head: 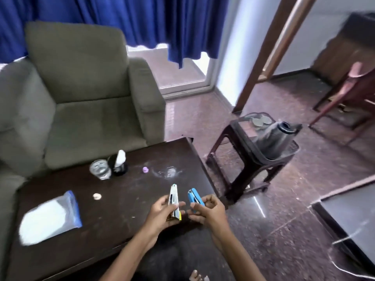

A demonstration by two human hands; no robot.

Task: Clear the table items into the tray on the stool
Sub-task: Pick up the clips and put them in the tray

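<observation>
Both hands grip staplers (white [174, 201] in left [162, 212], blue [195, 197] in right [205, 210]).

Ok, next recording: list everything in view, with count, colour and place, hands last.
table: one, dark brown, centre-left
glass: one, clear, table's far side
black holder: one, with white tissue, beside the glass
plastic bag: one, clear with blue edge, table's left
coin: one, pale, mid-table
purple bit: one, far side of the table
stool: one, dark brown, right of table
tray: one, dark, on stool
jug: one, dark, in tray
armchair: one, olive, behind table
white stapler: one, in left hand
blue stapler: one, in right hand
</observation>
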